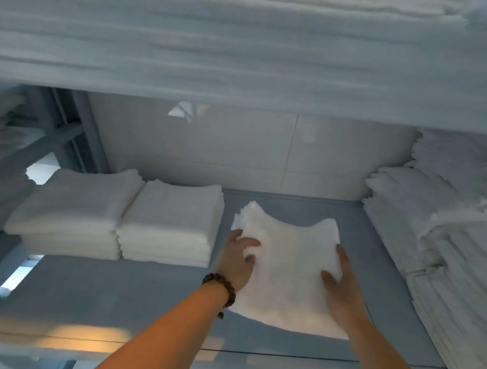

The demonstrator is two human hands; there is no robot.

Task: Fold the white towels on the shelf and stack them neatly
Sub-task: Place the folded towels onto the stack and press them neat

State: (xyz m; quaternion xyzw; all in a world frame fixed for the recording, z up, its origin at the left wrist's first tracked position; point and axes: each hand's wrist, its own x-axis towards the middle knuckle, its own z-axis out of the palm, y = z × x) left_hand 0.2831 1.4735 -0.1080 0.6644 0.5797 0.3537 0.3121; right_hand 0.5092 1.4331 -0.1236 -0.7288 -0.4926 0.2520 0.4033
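White towel (288, 264) clasped between left hand (238, 262) and right hand (342, 290) (thumbs on top), long axis set front-to-back, right of folded stacks (171, 225).

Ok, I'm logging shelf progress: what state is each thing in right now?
Folded white terry towel: folded, over the grey shelf board, far corners curling up.
Left grip: curled over the towel's left edge.
Right grip: holding its right edge, thumb on top.
Left white towel stack: folded, neat.
Middle white towel stack: folded, neat, touching the left stack.
Tall white towel pile at right: folded, edges ragged.
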